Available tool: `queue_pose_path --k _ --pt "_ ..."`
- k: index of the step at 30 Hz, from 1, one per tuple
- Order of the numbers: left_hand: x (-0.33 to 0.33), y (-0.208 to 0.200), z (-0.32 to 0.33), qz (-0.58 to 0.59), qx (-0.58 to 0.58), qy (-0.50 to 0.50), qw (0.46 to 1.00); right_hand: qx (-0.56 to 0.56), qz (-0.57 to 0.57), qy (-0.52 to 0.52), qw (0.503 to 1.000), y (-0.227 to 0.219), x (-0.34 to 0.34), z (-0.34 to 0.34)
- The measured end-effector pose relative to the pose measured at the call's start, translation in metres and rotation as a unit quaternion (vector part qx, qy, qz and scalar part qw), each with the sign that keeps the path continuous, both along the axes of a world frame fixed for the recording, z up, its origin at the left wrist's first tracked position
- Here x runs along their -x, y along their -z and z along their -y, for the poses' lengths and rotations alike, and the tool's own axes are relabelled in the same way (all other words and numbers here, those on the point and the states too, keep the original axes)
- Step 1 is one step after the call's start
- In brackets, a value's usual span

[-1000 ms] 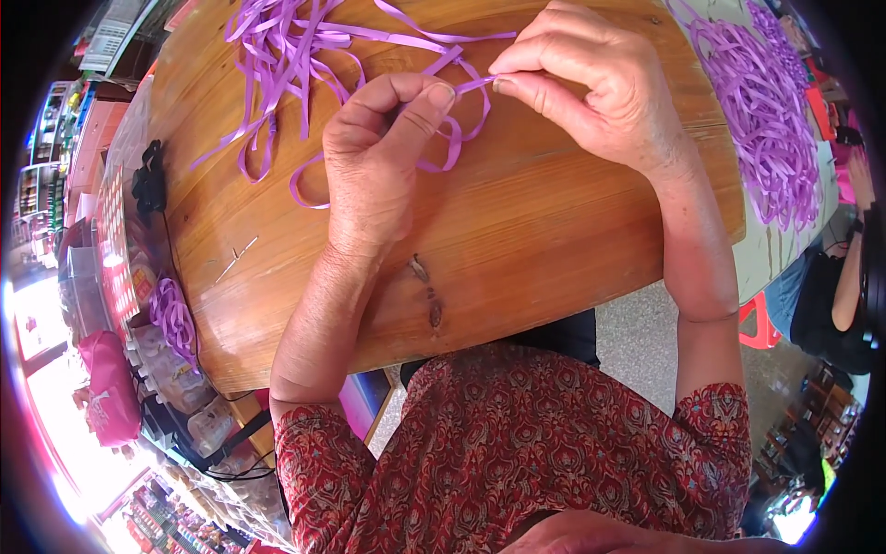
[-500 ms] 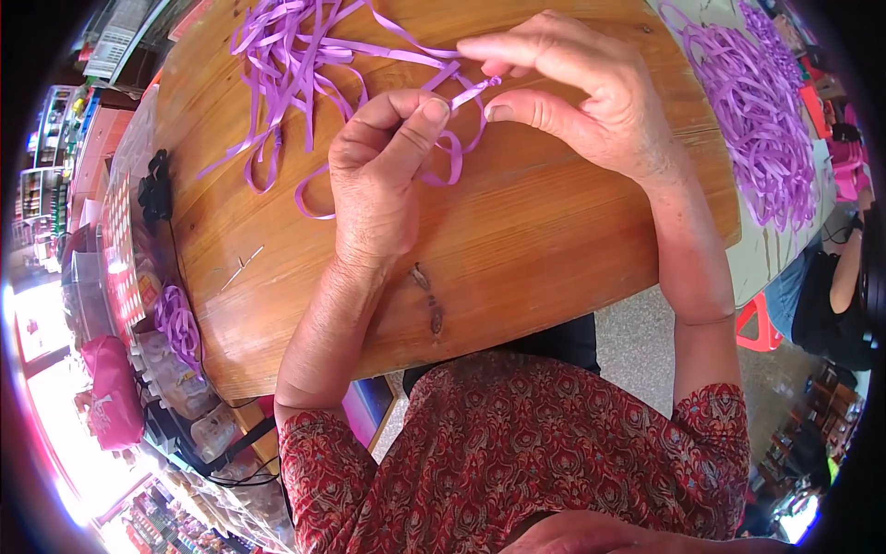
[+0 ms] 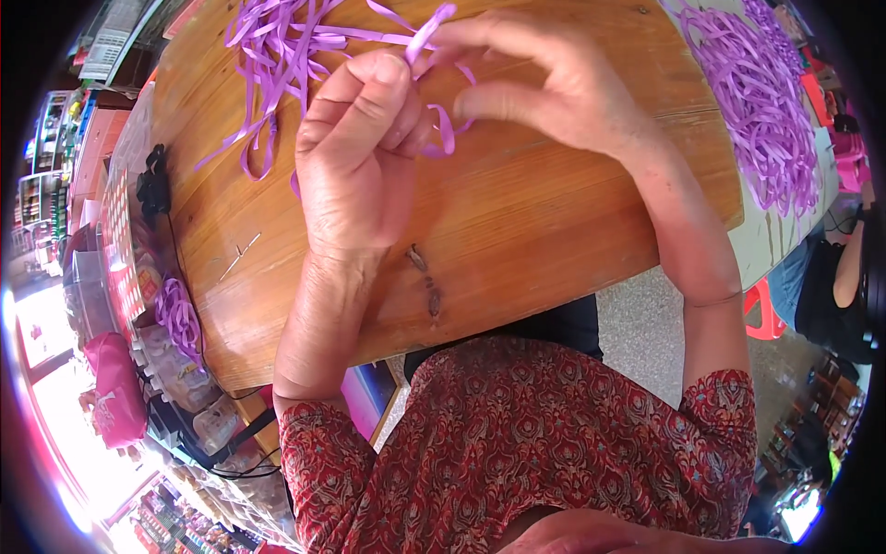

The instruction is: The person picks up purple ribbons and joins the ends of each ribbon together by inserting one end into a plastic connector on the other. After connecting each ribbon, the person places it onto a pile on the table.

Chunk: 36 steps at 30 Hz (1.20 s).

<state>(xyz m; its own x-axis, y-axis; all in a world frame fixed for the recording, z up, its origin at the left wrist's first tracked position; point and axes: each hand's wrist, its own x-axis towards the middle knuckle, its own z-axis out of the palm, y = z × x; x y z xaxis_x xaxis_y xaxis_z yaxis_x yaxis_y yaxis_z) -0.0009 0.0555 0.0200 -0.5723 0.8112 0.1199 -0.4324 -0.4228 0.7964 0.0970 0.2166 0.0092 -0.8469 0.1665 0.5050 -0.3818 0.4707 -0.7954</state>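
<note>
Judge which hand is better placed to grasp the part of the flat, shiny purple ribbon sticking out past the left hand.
Probably the right hand: it is spread open beside the purple ribbon, though blur hides any contact. The left hand is occupied, pinching that ribbon.

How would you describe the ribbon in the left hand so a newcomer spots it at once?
Find the brown wooden table, then the left hand over its far half. The purple ribbon pokes up from that hand's pinch, near the right hand. Unlike the tangled ribbons to its left and the big purple heap at far right, it sits in a grip.
</note>
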Motion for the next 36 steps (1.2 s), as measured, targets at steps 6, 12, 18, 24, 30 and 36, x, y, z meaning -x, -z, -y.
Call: queue_pose_path --k 6,12,18,24,30,36 --pt "-0.008 -0.035 0.01 0.022 -0.12 0.038 0.992 -0.118 0.058 -0.11 0.985 0.008 -0.005 0.033" --pt "0.033 -0.062 0.044 0.027 -0.22 0.01 0.975 -0.032 0.123 -0.094 0.988 -0.012 -0.011 -0.014" --pt "0.063 -0.037 0.066 -0.059 -0.162 -0.053 0.984 0.073 -0.067 -0.071 0.993 -0.019 -0.016 -0.035" --pt "0.059 -0.007 0.059 -0.584 0.251 -0.551 0.541 0.076 0.093 0.016 0.993 -0.022 -0.017 -0.022" --pt "-0.012 -0.003 -0.007 -0.35 0.064 -0.184 0.916 -0.014 0.034 0.021 0.999 -0.014 -0.011 -0.009" --pt "-0.022 0.0 -0.017 -0.174 0.178 -0.052 0.967 0.0 -0.003 0.07 0.998 -0.022 -0.015 -0.009"
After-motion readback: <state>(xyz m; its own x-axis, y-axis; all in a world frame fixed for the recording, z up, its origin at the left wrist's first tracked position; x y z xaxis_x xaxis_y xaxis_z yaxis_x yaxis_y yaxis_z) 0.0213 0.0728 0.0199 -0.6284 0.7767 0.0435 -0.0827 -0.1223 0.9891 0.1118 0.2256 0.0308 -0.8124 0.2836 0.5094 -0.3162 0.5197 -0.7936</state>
